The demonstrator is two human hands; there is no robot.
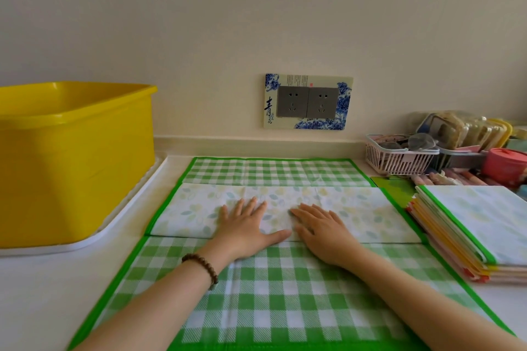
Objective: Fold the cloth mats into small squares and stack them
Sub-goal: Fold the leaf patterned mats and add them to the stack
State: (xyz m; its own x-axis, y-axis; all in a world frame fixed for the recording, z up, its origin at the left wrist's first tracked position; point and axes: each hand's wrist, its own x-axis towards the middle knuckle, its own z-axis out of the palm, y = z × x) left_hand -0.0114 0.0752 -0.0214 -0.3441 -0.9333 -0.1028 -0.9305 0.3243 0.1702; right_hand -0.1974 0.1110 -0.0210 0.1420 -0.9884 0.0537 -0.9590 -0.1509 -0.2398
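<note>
A green-and-white checked cloth mat (273,293) with a green border lies spread on the white counter in front of me. Across its middle a band is folded over, showing the pale leaf-print underside (356,214). My left hand (245,225) and my right hand (322,231) press flat on that folded band, side by side, fingers spread, holding nothing. A beaded bracelet is on my left wrist. At the right stands a stack of folded mats (467,231), the top one pale leaf-print with a green edge.
A large yellow tub (71,157) sits on a white tray (119,222) at the left. A wall socket panel (306,102) is behind the mat. A pink basket (399,157), food containers and a red lidded pot (504,162) crowd the back right.
</note>
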